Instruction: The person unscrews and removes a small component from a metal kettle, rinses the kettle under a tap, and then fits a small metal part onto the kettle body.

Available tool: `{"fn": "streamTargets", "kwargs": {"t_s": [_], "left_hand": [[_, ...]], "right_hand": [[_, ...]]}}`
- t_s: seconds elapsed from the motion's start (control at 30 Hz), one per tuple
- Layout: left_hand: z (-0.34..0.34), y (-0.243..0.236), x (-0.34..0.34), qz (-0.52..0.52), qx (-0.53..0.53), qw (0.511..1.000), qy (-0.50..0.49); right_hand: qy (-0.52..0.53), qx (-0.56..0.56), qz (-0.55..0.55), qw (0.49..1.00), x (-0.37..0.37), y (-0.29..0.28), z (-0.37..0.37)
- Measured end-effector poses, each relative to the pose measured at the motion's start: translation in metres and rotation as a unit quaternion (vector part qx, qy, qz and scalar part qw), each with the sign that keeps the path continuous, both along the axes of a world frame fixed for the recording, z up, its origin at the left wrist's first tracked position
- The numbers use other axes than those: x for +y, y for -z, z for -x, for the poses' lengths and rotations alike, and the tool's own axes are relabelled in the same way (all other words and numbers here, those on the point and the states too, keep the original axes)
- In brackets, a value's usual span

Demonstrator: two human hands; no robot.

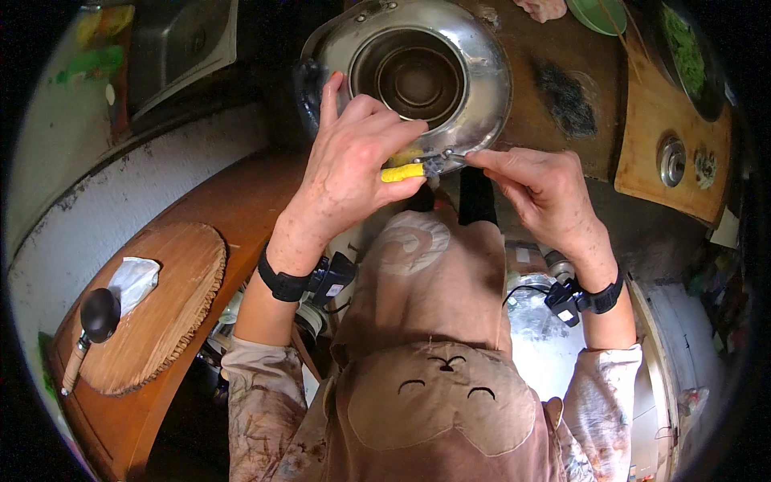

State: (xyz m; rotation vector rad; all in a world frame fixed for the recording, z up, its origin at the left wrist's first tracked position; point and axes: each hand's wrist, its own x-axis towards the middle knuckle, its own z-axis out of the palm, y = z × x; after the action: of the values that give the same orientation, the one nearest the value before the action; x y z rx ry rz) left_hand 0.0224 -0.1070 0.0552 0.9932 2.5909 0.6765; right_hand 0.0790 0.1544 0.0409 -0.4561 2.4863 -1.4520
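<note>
A round steel pot point(482, 76) with a wide flared rim and dark interior is at top centre. My left hand point(361, 145) lies at its near-left rim, index finger raised on the rim, thumb and curled fingers on a yellow-wrapped piece point(401, 173) with a metal end. My right hand point(546, 193) is at the near-right rim, fingers curled, fingertips at a small metal piece point(454, 157) beside the yellow one; what exactly they pinch is too small to tell.
A wooden round board point(177, 305) with a black ladle point(100, 313) lies on a counter at left. A sink point(185, 48) is upper left. At right are a cutting board point(658, 128), a pan of greens point(683, 56) and a green bowl point(598, 12).
</note>
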Motion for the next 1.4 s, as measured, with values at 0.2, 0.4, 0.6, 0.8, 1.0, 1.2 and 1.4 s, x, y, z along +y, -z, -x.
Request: {"fn": "streamTargets", "kwargs": {"t_s": [0.2, 0.4, 0.6, 0.8, 1.0, 1.2, 1.4], "left_hand": [[0.0, 0.001, -0.003, -0.008, -0.008, 1.0, -0.01], [-0.001, 0.003, -0.001, -0.025, -0.006, 1.0, -0.018], [-0.001, 0.003, -0.003, -0.036, -0.012, 0.999, -0.028], [0.0, 0.005, -0.002, -0.055, -0.012, 0.998, -0.037], [-0.001, 0.006, -0.001, -0.049, -0.005, 0.998, -0.04], [-0.003, 0.005, -0.001, -0.046, -0.015, 0.998, -0.044], [-0.002, 0.003, 0.002, -0.04, -0.01, 0.998, -0.056]], "right_hand": [[-0.081, 0.0, -0.081, 0.993, -0.002, -0.016, 0.024], [-0.128, 0.033, -0.088, 0.987, -0.003, -0.013, 0.034], [-0.13, 0.008, -0.11, 0.985, -0.005, -0.018, 0.033], [-0.137, 0.022, -0.108, 0.984, -0.014, -0.017, 0.035], [-0.151, 0.027, -0.135, 0.979, -0.024, -0.018, 0.035], [-0.142, 0.01, -0.136, 0.98, -0.016, -0.019, 0.034], [-0.139, 0.0, -0.134, 0.981, -0.005, -0.02, 0.037]]}}
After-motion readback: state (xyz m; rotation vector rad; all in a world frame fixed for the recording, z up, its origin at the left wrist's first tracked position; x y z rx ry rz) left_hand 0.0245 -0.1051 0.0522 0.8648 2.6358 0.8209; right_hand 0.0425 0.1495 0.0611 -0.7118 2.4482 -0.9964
